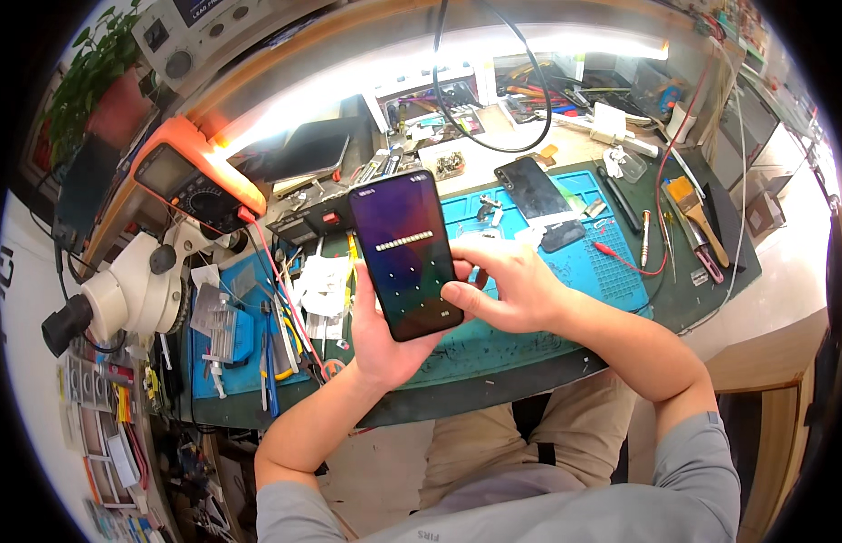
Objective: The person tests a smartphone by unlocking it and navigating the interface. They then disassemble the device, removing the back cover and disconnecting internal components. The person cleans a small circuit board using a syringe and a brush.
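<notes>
A lit smartphone (404,271) stands upright in front of me, its dark purple-green screen showing a row of light marks and a grid of dots. My left hand (385,351) is wrapped round its lower left side from behind. At its lower right edge, my right hand (522,288) has curled fingers against the phone, with the thumb over the screen's border. Beyond them, a dark phone (534,188) lies on the blue repair mat (579,276), near a smaller black part (563,236) and several small bits.
At the left stand an orange-cased multimeter (193,181) and a white microscope (118,303). Pliers, tweezers and a syringe (216,366) lie below them. A wooden-handled brush (706,222), screwdriver (645,237) and red test lead (620,258) lie right. A black cable loop (547,104) hangs at the back.
</notes>
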`<state>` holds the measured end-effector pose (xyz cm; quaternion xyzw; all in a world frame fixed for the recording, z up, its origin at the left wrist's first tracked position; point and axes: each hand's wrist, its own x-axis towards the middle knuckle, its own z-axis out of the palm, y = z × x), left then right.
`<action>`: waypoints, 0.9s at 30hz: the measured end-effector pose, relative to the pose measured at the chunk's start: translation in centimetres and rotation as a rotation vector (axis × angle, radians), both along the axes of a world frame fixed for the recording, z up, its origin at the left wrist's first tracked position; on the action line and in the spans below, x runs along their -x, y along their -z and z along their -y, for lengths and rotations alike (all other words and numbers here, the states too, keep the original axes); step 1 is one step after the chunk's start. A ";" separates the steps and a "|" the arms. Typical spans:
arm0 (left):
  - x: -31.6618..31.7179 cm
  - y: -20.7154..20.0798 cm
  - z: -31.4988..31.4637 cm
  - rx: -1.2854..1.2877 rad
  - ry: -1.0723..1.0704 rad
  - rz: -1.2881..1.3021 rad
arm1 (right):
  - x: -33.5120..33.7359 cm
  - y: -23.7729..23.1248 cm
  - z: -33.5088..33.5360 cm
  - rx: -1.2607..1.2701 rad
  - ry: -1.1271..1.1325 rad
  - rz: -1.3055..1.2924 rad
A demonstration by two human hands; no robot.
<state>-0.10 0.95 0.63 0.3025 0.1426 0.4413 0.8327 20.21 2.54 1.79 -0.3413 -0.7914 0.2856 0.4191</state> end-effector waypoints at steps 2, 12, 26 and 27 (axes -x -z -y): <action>-0.1 -0.5 -0.2 0.007 -0.032 0.025 | 0.1 0.4 -0.1 0.041 -0.062 -0.062; 0.1 -0.1 -0.5 0.009 -0.032 0.118 | 0.6 1.1 0.2 0.198 -0.164 -0.120; -0.2 -0.2 -0.3 0.003 -0.018 0.128 | 0.8 0.9 0.6 0.211 -0.131 -0.109; -0.2 -0.1 -0.3 -0.002 -0.020 0.123 | 0.8 0.8 0.6 0.216 -0.132 -0.111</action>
